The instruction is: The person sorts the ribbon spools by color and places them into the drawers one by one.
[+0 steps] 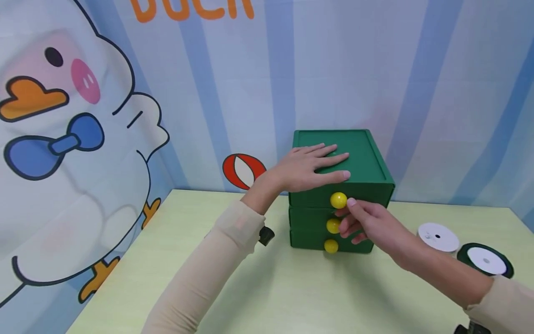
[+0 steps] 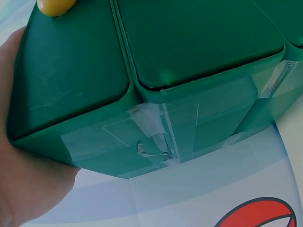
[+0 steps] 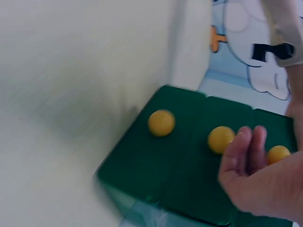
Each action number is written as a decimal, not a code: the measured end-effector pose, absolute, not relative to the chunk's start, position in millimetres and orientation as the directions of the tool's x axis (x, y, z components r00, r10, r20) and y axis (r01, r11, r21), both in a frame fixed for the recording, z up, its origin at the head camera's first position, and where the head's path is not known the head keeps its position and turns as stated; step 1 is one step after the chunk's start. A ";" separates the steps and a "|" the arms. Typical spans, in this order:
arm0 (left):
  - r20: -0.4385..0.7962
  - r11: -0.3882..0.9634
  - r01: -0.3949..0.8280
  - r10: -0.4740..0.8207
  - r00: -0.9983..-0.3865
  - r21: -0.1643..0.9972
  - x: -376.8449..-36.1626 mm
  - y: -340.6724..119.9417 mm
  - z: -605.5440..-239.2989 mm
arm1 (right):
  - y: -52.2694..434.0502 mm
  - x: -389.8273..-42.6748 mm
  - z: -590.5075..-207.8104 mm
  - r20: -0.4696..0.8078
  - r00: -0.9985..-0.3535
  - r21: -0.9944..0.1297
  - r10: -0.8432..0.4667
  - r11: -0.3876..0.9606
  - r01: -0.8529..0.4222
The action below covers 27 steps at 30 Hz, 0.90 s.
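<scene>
We are reaching our right hand across the near table to the green drawer box, fingertips loosely curled at the top yellow knob, gripping nothing. Our left hand is lying flat, fingers spread, on the box top. From the left wrist, the palm is pressing the box. From the right wrist, the fingers are hovering relaxed before three knobs.

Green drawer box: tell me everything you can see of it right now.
The green drawer box looks like matte plastic and stands upright on the pale table near the wall. Its three stacked drawers all look closed, each with a yellow knob. Clear tape patches one side. The left hand rests flat on top; the right hand reaches the top knob.
</scene>
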<state>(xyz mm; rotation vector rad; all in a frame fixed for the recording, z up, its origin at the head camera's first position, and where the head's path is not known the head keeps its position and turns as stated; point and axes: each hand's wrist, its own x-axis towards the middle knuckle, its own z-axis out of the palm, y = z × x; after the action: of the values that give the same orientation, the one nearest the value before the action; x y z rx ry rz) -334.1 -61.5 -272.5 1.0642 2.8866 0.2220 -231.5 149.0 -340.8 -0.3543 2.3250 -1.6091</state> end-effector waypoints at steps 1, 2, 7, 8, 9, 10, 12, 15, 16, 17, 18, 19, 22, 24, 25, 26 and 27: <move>-0.001 0.752 0.641 0.649 -0.761 0.154 -334.0 -61.6 -272.5 | 149.8 -231.3 -343.3 -0.084 -0.926 -0.943 -0.368 0.330 -0.045; 0.000 0.753 0.640 0.648 -0.762 0.154 -334.0 -61.7 -272.5 | 150.7 -231.1 -346.2 -0.076 -0.924 -0.948 -0.374 0.315 -0.050; 0.003 0.753 0.640 0.647 -0.762 0.155 -333.7 -61.8 -272.4 | 155.9 -229.4 -361.6 -0.098 -0.912 -0.962 -0.398 0.273 -0.016; 0.003 0.753 0.639 0.647 -0.763 0.156 -333.7 -61.7 -272.4 | 156.9 -229.1 -364.3 -0.108 -0.910 -0.962 -0.399 0.274 -0.007; 0.001 0.755 0.638 0.646 -0.764 0.153 -333.7 -61.5 -272.4 | 157.8 -229.0 -366.8 -0.115 -0.909 -0.961 -0.400 0.276 0.000; 0.001 0.756 0.637 0.644 -0.765 0.152 -333.8 -61.2 -272.4 | 158.6 -228.9 -369.0 -0.124 -0.908 -0.960 -0.400 0.279 0.009; -0.001 0.757 0.636 0.643 -0.766 0.149 -334.1 -60.7 -272.7 | 160.1 -228.8 -373.0 -0.140 -0.907 -0.958 -0.397 0.285 0.023; -0.005 0.758 0.636 0.643 -0.766 0.143 -334.7 -60.6 -272.8 | 160.7 -229.3 -377.5 -0.160 -0.908 -0.955 -0.388 0.295 0.043; -0.004 0.758 0.637 0.644 -0.765 0.143 -334.8 -60.6 -273.0 | 160.5 -229.3 -378.6 -0.166 -0.907 -0.954 -0.386 0.296 0.049; -0.004 0.758 0.637 0.644 -0.765 0.141 -334.9 -60.6 -272.9 | 160.0 -229.3 -379.7 -0.171 -0.907 -0.953 -0.384 0.298 0.054; -0.005 0.759 0.636 0.643 -0.766 0.139 -334.9 -60.6 -272.8 | 159.3 -229.3 -380.6 -0.176 -0.907 -0.953 -0.383 0.299 0.059; -0.004 0.759 0.637 0.643 -0.766 0.139 -334.7 -60.6 -272.6 | 158.4 -229.3 -381.6 -0.180 -0.907 -0.951 -0.381 0.302 0.062; -0.001 0.759 0.637 0.643 -0.766 0.136 -334.7 -60.6 -272.1 | 154.4 -229.5 -384.1 -0.196 -0.905 -0.946 -0.378 0.316 0.073; -0.002 0.760 0.636 0.642 -0.766 0.135 -334.5 -60.8 -271.9 | 151.1 -230.3 -386.0 -0.207 -0.901 -0.945 -0.382 0.318 0.082; -0.002 0.759 0.637 0.643 -0.766 0.137 -334.3 -60.9 -271.9 | 149.5 -230.9 -386.9 -0.210 -0.898 -0.945 -0.388 0.316 0.085; -0.002 0.759 0.636 0.643 -0.766 0.138 -334.3 -61.0 -271.8 | 147.7 -231.7 -387.8 -0.213 -0.894 -0.947 -0.395 0.307 0.090; -0.002 0.759 0.636 0.643 -0.766 0.140 -334.2 -61.0 -271.7 | 146.0 -232.5 -388.8 -0.213 -0.890 -0.951 -0.403 0.294 0.094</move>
<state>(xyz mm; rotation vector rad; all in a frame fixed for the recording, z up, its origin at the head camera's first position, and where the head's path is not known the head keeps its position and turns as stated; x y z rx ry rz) -334.2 -61.0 -271.7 1.0551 2.8989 0.2029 -232.5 146.0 -388.8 -0.2762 2.1546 -1.6263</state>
